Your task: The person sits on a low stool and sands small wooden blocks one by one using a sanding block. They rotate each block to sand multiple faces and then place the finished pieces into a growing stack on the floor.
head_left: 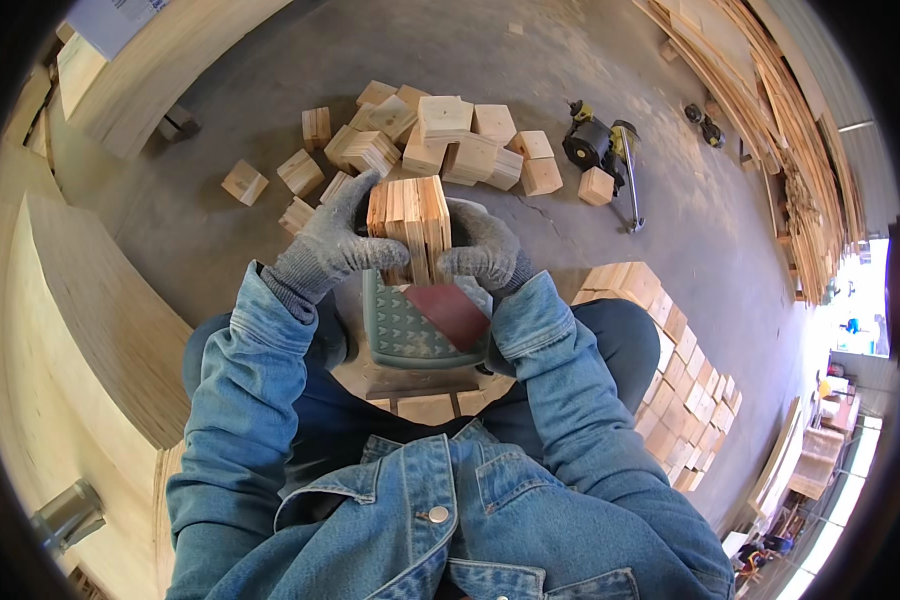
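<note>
Between my two grey-gloved hands I hold a layered wooden block [410, 222], its plywood-like edges turned up. My left hand [338, 245] grips its left side, thumb across the near face. On the opposite side my right hand [486, 248] closes round it, with part of its fingers hidden behind the wood. Just below the block is a grey-green plastic stool [398, 325] with a raised pattern on top. A flat dark red piece [452, 314], perhaps sandpaper, lies across the stool's right part.
Loose wooden blocks [445, 118] are heaped on the floor ahead. Beside them lie a nail gun [592, 140] and a metal-ended tool [630, 185]. Stacked blocks [685, 385] stand by my right knee. Large wooden panels [100, 310] rise at my left; long boards [750, 100] lie far right.
</note>
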A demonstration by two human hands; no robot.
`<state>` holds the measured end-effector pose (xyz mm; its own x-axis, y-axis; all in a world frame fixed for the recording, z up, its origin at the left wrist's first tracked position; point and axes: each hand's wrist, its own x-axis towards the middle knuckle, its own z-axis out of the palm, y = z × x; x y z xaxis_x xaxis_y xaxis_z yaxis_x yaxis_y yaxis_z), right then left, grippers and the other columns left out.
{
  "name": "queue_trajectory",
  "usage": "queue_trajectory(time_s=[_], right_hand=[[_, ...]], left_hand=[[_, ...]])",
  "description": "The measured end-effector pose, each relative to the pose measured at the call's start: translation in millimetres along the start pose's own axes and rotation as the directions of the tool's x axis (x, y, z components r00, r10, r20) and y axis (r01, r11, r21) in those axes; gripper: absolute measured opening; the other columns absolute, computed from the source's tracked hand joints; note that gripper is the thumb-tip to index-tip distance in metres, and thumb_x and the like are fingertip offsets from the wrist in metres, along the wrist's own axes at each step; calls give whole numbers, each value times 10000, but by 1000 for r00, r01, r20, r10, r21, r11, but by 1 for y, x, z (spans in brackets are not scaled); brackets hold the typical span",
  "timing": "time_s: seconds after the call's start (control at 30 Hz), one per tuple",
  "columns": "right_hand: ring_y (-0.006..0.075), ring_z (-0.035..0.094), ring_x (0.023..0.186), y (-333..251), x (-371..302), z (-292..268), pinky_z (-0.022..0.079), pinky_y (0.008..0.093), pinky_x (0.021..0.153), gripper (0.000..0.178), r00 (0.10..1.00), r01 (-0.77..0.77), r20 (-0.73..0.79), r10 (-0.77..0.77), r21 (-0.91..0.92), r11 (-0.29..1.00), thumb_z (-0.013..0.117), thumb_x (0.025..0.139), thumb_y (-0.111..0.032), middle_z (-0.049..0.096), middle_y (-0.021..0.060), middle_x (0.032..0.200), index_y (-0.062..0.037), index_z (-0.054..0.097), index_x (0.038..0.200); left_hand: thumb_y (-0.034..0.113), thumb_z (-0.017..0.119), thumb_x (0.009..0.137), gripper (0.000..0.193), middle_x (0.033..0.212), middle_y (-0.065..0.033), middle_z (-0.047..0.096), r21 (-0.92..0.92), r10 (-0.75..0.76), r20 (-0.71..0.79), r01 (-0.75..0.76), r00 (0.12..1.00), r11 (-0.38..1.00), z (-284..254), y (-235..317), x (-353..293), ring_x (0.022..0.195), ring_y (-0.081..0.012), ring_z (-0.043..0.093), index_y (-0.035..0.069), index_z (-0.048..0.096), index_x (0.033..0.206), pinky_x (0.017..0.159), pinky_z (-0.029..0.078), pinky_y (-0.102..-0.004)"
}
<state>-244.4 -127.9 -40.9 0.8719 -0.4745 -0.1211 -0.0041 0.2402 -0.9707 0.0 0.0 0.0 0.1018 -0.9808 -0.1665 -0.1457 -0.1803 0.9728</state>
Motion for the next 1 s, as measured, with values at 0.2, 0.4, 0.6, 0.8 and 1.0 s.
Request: queue_trajectory(time_s=[0.2,0.4,0.6,0.8,1.0], right_hand=[[343,611,1351,15,1,-10,477,433,1167,1171,959,-119,-246,137,87,989,958,742,-531,584,241,1490,57,397,1586],[408,579,1391,24,-38,-16,441,439,1198,1127,933,-352,-303,194,-658,665,861,820,-589,456,259,1607,-31,324,1639],[372,453,1491,14,-62,60,416,454,1194,1058,884,-396,-339,321,-909,132,827,830,-436,427,188,1638,-111,283,1677],[398,547,1380,57,-69,60,453,484,1146,1036,915,-359,-329,234,-928,99,799,814,-353,492,184,1574,-111,280,1677],[421,578,1343,31,-104,31,488,483,1127,1016,806,-592,-562,185,-758,276,817,791,-366,547,262,1496,-83,350,1647]], left_hand=[[422,1033,652,1184,1460,-198,600,145,61,-119,-43,991,988,10,-1,12,1364,-279,582,-19,425,1567,1188,454,-404],[392,1031,666,1110,1419,-186,557,320,216,-266,-125,939,939,25,-11,13,1333,-300,587,7,411,1502,1138,510,-391],[334,1011,686,1071,1406,-195,557,450,341,-285,-189,896,873,40,-28,20,1316,-318,588,-3,403,1502,1141,507,-401],[286,1027,660,1184,1452,-188,527,388,299,-294,-173,908,905,44,-74,24,1340,-291,567,39,313,1571,1166,487,-400],[271,1022,664,1198,1447,-178,509,426,323,-340,-161,883,890,49,-98,20,1334,-280,563,44,289,1584,1156,490,-393]])
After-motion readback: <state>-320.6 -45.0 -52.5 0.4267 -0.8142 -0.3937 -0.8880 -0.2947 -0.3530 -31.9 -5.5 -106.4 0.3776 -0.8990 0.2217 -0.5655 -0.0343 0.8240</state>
